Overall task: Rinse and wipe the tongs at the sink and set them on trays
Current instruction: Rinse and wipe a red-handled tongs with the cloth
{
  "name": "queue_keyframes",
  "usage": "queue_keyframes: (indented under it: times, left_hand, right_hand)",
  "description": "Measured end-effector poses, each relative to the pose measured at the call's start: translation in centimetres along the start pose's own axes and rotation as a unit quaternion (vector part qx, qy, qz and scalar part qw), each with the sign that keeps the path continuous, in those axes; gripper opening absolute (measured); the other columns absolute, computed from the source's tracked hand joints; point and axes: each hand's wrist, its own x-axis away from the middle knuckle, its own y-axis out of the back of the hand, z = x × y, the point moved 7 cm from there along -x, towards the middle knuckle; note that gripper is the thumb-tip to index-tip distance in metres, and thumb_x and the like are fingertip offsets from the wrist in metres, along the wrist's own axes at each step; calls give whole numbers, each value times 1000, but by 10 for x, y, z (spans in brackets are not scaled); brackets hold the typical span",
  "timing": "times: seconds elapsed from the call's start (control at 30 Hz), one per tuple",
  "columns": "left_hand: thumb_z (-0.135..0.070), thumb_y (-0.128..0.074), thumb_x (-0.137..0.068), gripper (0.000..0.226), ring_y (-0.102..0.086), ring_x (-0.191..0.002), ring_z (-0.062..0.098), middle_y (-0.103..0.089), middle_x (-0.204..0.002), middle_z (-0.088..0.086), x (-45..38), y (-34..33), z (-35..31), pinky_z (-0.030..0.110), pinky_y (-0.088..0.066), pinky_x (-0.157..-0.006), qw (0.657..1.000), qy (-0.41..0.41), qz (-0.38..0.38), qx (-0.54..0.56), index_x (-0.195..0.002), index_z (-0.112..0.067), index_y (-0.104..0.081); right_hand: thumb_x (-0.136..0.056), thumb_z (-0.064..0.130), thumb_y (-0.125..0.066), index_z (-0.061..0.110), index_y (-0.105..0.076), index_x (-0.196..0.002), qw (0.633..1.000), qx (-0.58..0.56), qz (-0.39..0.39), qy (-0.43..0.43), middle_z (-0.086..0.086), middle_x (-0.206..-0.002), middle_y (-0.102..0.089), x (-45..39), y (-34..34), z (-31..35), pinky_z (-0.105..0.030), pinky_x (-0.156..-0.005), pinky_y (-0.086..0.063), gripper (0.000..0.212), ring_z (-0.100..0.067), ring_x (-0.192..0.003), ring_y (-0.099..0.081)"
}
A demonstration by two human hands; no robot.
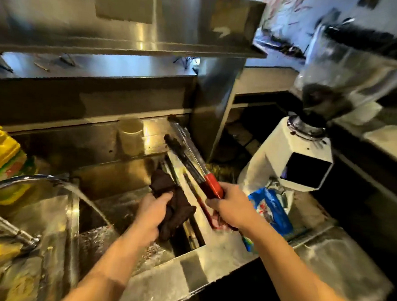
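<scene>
Currently: our right hand (230, 207) closed on tongs (190, 156), tips raised away for wiping; our left hand (152, 209) beside it, clenched on dark cloth (177, 205) over the sink (185, 257).

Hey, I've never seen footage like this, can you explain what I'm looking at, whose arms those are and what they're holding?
This is one picture from a camera worn on a person's head, looking down at their own bare arms over a steel sink. The right hand grips red-handled tongs, tips pointing away. The left hand clutches a dark cloth. Water runs from the tap into the sink. To the right stands a white coffee grinder, with a blue packet beside it.
</scene>
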Motion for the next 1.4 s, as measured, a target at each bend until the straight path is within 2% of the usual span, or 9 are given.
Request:
queue_keyframes:
  times: [0.2, 0.47, 0.67, 0.77, 0.93, 1.03, 1.17, 1.3, 1.4]
  left_hand:
    - [-16, -66, -93, 6, -73, -90, 31, -78, -94, 11, 40, -136, 22, 49, -59, -88, 991, -1, 109, -79, -96, -19, -70]
    - [-7, -58, -97, 20, -70, -104, 42, -72, -111, 27, 115, -307, 86, 62, -53, -94, 954, 4, 258, -152, -115, -3, -66]
    - [-18, -62, -97, 16, -76, -89, 31, -78, -97, 11, 152, -411, 138, 44, -62, -76, 943, 47, 292, -153, -111, -13, -67]
    - [-21, -62, -97, 20, -74, -95, 30, -77, -105, 11, 157, -447, 155, 48, -60, -88, 940, 61, 302, -145, -115, -15, -68]
    - [-26, -63, -96, 13, -78, -76, 22, -81, -81, -1, 164, -495, 172, 34, -62, -63, 940, 68, 303, -141, -109, -24, -66]
    - [-25, -62, -97, 21, -78, -73, 23, -80, -87, 5, 169, -518, 171, 33, -60, -54, 938, 72, 310, -139, -117, -21, -64]
    - [-25, -62, -97, 37, -76, -90, 34, -75, -109, 15, 171, -538, 162, 43, -63, -63, 936, 60, 320, -133, -132, -17, -57]
    - [-27, -63, -96, 37, -74, -95, 39, -73, -113, 16, 168, -548, 154, 61, -60, -78, 933, 44, 326, -146, -132, -22, -56]
    - [-26, -62, -97, 26, -75, -93, 39, -76, -108, 15, 164, -556, 151, 63, -59, -79, 933, 36, 333, -135, -123, -26, -61]
  right_hand:
    - [-77, 5, -67, 17, -61, -73, 993, -15, -114, 7, 5, -49, -55, 51, 105, -48, -21, -39, -43, 14, -9, -38, -54]
    - [-82, 4, -66, 26, -65, -84, 969, -85, -228, -31, -5, -60, -62, 141, 231, -132, -20, -45, -47, 22, -11, -44, -59]
    - [-90, 22, -61, 22, -64, -90, 924, -144, -343, -88, 7, -52, -60, 188, 314, -211, -20, -43, -43, 4, -6, -45, -57]
    - [-89, 34, -48, 23, -60, -89, 907, -131, -374, -139, 4, -66, -62, 198, 346, -239, -31, -52, -44, 16, -15, -58, -60]
    - [-81, 37, -39, 22, -41, -116, 898, -109, -374, -204, -13, -116, -46, 199, 394, -272, -36, -58, -42, 38, -25, -71, -54]
    - [-91, 35, -44, 11, -28, -147, 887, -66, -385, -246, -19, -141, -31, 194, 423, -283, -32, -62, -43, 64, -29, -80, -57]
    - [-96, 24, -47, 4, -19, -151, 869, -17, -387, -307, -24, -149, -17, 184, 455, -286, -40, -68, -54, 65, -33, -81, -60]
    - [-88, 15, -50, 0, -36, -137, 858, 78, -415, -293, -24, -140, -36, 174, 486, -284, -47, -92, -50, 54, -38, -117, -50]
    - [-88, 20, -49, -2, -43, -137, 848, 165, -349, -363, -19, -139, -44, 165, 506, -289, -42, -83, -53, 55, -35, -119, -50]
